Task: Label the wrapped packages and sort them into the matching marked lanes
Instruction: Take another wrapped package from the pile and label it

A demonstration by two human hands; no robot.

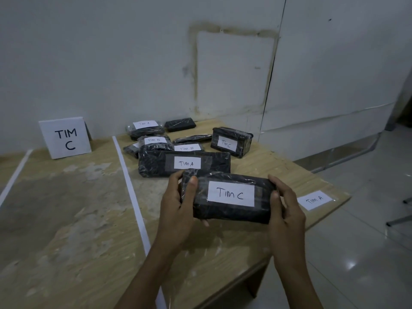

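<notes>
We hold one black package (231, 214) up off the table (66, 219) with both hands. Our left hand (176, 204) grips one short end, thumb on top and fingers curled under. Our right hand (287, 210) grips the other end the same way. We think we hold it by the ends so nothing covers the white label (230, 194) between our two thumbs. It says Tim C, and it faces up at us so we can read it. Far off past our left hand, a white sign (65, 138) stands by the wall and says TIM C in big letters. It stands tall so we can see from here which lane is which. A white line (131, 190) runs down the table just left of our left hand and cuts that lane off from our side. So we think this package must go over the line, to the left. Just past our fingers lies a long package (156, 166) marked Tim A. More wait behind it, and one small box (231, 141) says Tim C too. They sit in a heap, so we think they are not sorted yet. One bare package (180, 124) at the very back shows no label. Near our right hand a paper (314, 200) marked Tim A lies flat on the table. We cannot tell if it is loose or stuck down.
</notes>
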